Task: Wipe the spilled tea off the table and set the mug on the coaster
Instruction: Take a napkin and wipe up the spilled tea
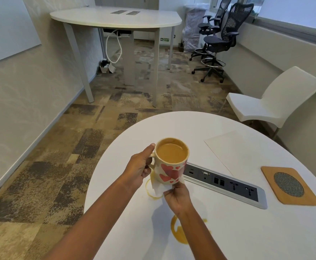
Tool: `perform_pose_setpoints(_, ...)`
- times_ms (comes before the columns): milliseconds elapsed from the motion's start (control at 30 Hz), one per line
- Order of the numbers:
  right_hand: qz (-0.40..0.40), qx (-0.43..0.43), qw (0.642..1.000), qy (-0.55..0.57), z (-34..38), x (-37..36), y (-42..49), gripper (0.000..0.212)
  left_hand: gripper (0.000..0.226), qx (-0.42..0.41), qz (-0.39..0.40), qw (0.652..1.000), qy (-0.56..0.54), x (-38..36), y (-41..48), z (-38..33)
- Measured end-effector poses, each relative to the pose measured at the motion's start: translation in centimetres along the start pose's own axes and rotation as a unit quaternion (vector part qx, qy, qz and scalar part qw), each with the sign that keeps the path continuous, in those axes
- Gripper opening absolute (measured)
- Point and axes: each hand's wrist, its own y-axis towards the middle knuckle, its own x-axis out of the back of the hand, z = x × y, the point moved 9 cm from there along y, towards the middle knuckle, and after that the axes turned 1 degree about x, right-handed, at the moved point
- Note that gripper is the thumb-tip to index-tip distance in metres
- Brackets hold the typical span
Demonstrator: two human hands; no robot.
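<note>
The left hand (140, 168), fingers curled round the handle, holds the cream, red-hearted mug (169, 173) of milky tea upright above the white worktop (228, 231), handle pointing left, while the right hand (178, 198) pinches a white tissue (160, 189) at its base above tea spills (178, 238), the cork coaster (269, 178) well apart rightward.

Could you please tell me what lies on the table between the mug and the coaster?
In the head view, a socket panel set into the table lies between the mug and the coaster.
</note>
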Motion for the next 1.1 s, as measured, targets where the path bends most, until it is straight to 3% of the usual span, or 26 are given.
perform_pose_setpoints(167,0.028,-0.029,0.992,0.118,-1.9,-0.8,0.2,0.129,0.04,0.0,-0.015,1.0,0.014,0.8,0.3,0.2)
perform_pose_setpoints(233,0.024,-0.045,0.993,0.105,-2.6,-0.6,0.0,0.113,0.04,0.001,-0.021,1.0,0.007,1.2,0.5,0.4)
perform_pose_setpoints(333,-0.017,-0.06,0.998,-0.012,-3.4,0.4,-0.3,0.041,0.041,0.005,-0.026,1.0,-0.013,1.4,0.6,0.8)
perform_pose_setpoints(367,-0.006,-0.064,0.997,-0.04,-3.8,0.5,-0.3,0.029,0.041,0.005,-0.026,0.999,-0.021,1.4,0.6,0.8)
perform_pose_setpoints(867,0.053,-0.092,0.961,-0.255,0.6,2.6,-2.2,0.026,0.049,-0.001,-0.023,1.0,-0.001,2.8,1.2,0.6)
perform_pose_setpoints(1100,0.052,-0.041,0.94,-0.335,3.9,2.3,-1.9,0.024,0.048,0.016,-0.015,1.0,0.007,3.3,1.3,0.7)
